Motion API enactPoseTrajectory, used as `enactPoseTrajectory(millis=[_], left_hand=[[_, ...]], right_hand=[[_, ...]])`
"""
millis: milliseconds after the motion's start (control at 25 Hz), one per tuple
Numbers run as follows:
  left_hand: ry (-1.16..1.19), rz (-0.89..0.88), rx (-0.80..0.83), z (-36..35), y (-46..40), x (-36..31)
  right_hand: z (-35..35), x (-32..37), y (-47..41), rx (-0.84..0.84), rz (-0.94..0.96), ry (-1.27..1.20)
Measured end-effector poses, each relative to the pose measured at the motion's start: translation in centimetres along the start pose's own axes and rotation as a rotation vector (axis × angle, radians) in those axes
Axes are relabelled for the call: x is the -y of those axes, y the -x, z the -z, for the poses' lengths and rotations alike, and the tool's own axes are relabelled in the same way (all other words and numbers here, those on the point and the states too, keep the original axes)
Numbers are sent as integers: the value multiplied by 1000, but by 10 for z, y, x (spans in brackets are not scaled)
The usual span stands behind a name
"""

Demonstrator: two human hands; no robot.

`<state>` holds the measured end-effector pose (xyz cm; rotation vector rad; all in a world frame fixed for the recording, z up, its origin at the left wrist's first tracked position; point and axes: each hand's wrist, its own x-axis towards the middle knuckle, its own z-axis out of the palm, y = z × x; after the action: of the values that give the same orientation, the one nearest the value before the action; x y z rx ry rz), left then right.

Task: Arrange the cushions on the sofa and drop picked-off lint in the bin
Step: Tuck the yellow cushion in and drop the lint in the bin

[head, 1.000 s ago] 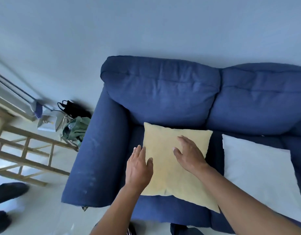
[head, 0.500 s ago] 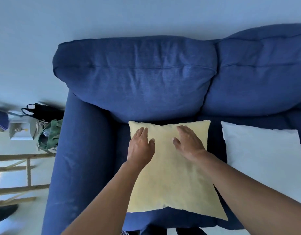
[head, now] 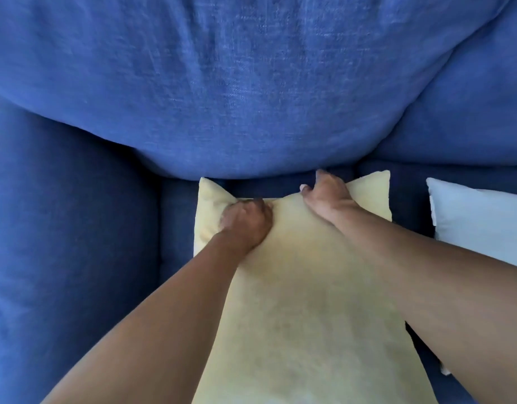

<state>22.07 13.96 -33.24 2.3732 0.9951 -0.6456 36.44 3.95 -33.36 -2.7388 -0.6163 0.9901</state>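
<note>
A pale yellow cushion (head: 303, 301) lies flat on the seat of the blue sofa (head: 76, 243), its far edge close to the back cushion (head: 236, 97). My left hand (head: 245, 221) is curled over the cushion's far edge near the left corner, fingers closed on the fabric. My right hand (head: 327, 196) grips the same edge further right, its fingers tucked over and behind it. A white cushion (head: 481, 223) lies on the seat to the right, apart from the yellow one. No lint or bin is in view.
The sofa's left armrest (head: 62, 258) rises beside the yellow cushion. A second blue back cushion (head: 470, 118) fills the upper right. A strip of dark seat separates the two loose cushions.
My head has moved much closer to the sofa. Both hands slid from lying flat on the yellow cushion up to its far edge and closed on it.
</note>
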Motion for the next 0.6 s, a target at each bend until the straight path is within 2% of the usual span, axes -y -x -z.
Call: enactPoseTrajectory(millis=[200,280,360,480,600], left_hand=[[115,427,-57,-14,-58,6],[47,519,-42,-18,-75,15],[44,573,-68,-31,-93,31],[109,607,-234,-47,-119,55],[88,483,-357,-59,-142,71]], right_hand=[[-54,-10,-37,5,-132,30],[-54,-7,-53,29,-186,66],[-57,-7,-71,48,-210,58],[-73,-14,-89,-27,-133,40],[-85,-20,-101,-200,-15,8]])
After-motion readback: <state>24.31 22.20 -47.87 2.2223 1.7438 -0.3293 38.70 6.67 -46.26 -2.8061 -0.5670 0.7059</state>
